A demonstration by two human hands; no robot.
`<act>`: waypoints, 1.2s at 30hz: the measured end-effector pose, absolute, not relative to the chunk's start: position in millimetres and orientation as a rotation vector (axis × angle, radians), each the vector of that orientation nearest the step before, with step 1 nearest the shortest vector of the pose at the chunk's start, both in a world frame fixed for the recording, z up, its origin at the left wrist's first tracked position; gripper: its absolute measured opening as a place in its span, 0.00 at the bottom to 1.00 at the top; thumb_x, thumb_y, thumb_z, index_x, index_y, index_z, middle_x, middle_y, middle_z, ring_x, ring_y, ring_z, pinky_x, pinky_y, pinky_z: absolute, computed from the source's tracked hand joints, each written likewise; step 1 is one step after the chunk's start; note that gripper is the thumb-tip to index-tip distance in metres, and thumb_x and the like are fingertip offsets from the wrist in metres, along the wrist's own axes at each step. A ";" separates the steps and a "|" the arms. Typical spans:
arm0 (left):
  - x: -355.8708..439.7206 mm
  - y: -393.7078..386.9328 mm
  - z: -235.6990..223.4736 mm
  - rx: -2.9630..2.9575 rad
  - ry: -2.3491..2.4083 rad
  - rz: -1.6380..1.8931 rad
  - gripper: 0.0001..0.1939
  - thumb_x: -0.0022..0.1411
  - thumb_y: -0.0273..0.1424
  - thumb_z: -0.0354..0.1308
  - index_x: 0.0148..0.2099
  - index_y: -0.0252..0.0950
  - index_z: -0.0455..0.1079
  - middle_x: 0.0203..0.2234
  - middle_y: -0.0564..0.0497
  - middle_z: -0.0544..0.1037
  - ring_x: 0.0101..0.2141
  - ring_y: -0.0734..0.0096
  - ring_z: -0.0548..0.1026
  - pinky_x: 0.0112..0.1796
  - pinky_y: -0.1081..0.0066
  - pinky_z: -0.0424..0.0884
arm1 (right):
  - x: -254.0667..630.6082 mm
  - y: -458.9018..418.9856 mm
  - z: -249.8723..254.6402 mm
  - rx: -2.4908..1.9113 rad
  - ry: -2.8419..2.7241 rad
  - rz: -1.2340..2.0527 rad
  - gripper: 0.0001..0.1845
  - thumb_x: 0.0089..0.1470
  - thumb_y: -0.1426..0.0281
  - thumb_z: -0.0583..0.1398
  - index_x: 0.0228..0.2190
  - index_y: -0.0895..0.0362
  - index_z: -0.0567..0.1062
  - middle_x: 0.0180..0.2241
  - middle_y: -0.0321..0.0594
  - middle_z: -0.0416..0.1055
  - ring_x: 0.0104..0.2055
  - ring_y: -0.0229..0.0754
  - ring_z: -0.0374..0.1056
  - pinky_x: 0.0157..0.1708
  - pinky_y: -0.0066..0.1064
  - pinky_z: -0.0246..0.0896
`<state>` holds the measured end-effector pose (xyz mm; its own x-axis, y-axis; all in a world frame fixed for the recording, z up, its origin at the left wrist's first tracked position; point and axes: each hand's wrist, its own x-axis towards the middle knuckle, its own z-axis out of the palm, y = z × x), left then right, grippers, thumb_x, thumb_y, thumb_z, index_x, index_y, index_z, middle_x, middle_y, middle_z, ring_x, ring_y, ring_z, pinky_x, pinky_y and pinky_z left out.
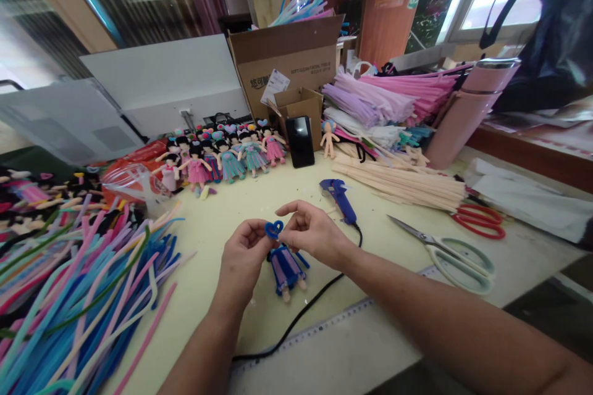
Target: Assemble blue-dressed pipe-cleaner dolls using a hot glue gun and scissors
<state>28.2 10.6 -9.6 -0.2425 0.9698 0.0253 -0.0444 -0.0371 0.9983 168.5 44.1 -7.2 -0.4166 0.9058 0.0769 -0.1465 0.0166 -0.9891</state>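
Observation:
A small blue pipe-cleaner heart [274, 229] is pinched between my two hands above the table. My left hand [244, 256] has thumb and fingers closed on its left side. On the other side, my right hand [311, 229] grips it low down with thumb and index finger, the other fingers curled. Just under the hands lies a pipe-cleaner doll [288, 268] in a blue and lilac striped dress, legs toward me. Its upper part is hidden by my fingers.
A blue glue gun [340, 199] lies beyond my right hand, its black cord [306, 311] curving toward me. Scissors [445, 253] sit at right, pipe cleaners [88, 302] at left. Finished dolls [227, 154], a phone [301, 142] and a cardboard box [287, 65] stand behind.

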 end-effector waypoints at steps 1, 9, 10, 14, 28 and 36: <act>29.0 10.4 -8.7 1.075 1.345 1.442 0.09 0.42 0.24 0.65 0.29 0.35 0.70 0.20 0.58 0.75 0.24 0.77 0.73 0.27 0.76 0.68 | 168.5 43.9 -7.3 -0.823 -1.435 1.537 0.18 0.41 0.75 0.61 0.38 0.58 0.68 0.18 0.27 0.66 0.19 0.31 0.61 0.20 0.24 0.56; 30.5 9.0 -3.6 1.112 1.353 1.427 0.10 0.42 0.28 0.65 0.30 0.34 0.70 0.20 0.57 0.75 0.22 0.77 0.72 0.26 0.75 0.68 | 171.4 49.2 -4.9 -0.872 -1.416 1.476 0.17 0.41 0.77 0.61 0.37 0.58 0.67 0.18 0.27 0.66 0.19 0.31 0.62 0.21 0.25 0.58; 30.5 8.7 -3.3 1.115 1.351 1.423 0.10 0.42 0.28 0.65 0.30 0.35 0.70 0.21 0.57 0.75 0.22 0.76 0.72 0.26 0.75 0.68 | 171.6 50.2 -5.5 -0.874 -1.415 1.465 0.17 0.41 0.77 0.61 0.36 0.58 0.67 0.18 0.26 0.66 0.19 0.31 0.62 0.21 0.25 0.58; 30.3 8.0 -3.1 1.111 1.346 1.414 0.10 0.42 0.28 0.65 0.30 0.35 0.70 0.21 0.56 0.75 0.23 0.75 0.72 0.27 0.73 0.68 | 171.7 54.6 -11.0 -0.845 -1.417 1.422 0.16 0.41 0.76 0.60 0.36 0.58 0.67 0.18 0.26 0.64 0.19 0.31 0.61 0.21 0.25 0.58; 30.4 9.8 -13.1 0.939 1.234 1.460 0.14 0.43 0.27 0.67 0.34 0.34 0.69 0.23 0.55 0.78 0.24 0.76 0.74 0.29 0.74 0.69 | 163.5 54.1 -18.4 -0.882 -1.342 1.503 0.10 0.43 0.75 0.59 0.33 0.58 0.69 0.18 0.27 0.63 0.18 0.31 0.60 0.20 0.24 0.57; 30.9 9.5 -9.6 0.920 1.265 1.474 0.14 0.41 0.27 0.67 0.33 0.33 0.69 0.22 0.55 0.78 0.23 0.76 0.73 0.29 0.74 0.67 | 160.3 52.3 -21.7 -0.882 -1.375 1.483 0.07 0.45 0.76 0.58 0.31 0.58 0.70 0.18 0.28 0.63 0.20 0.31 0.60 0.21 0.24 0.57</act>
<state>30.9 9.5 -9.6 -0.2629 0.9640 -0.0387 -0.1847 -0.0109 0.9827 160.3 52.3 -21.7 -0.3390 0.9379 0.0734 -0.1444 0.0252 -0.9892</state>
